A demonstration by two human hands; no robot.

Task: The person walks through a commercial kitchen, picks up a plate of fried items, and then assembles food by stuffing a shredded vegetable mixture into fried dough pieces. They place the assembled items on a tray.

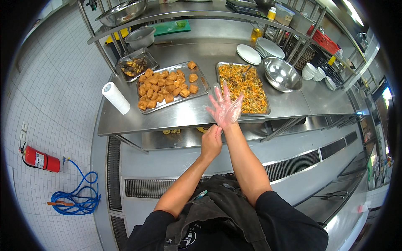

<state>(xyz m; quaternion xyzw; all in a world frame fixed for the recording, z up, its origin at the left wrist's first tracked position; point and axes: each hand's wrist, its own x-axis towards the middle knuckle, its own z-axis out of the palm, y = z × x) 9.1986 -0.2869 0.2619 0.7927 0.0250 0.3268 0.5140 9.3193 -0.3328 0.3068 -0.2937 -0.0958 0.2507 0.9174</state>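
Note:
A clear plastic glove covers my right hand, which is raised in front of the steel table with its fingers spread. Closed at the right wrist, my left hand is bare and pinches the cuff of that glove. Just beyond the gloved fingers lies a metal tray filled with shredded orange and pale vegetables, with a utensil resting in it. To the left, golden-brown fried cubes are heaped on another metal tray.
On the steel table stand a paper towel roll, a tray of dark bananas, a steel bowl and white plates. A shelf runs above. At left are a fire extinguisher and a coiled blue hose.

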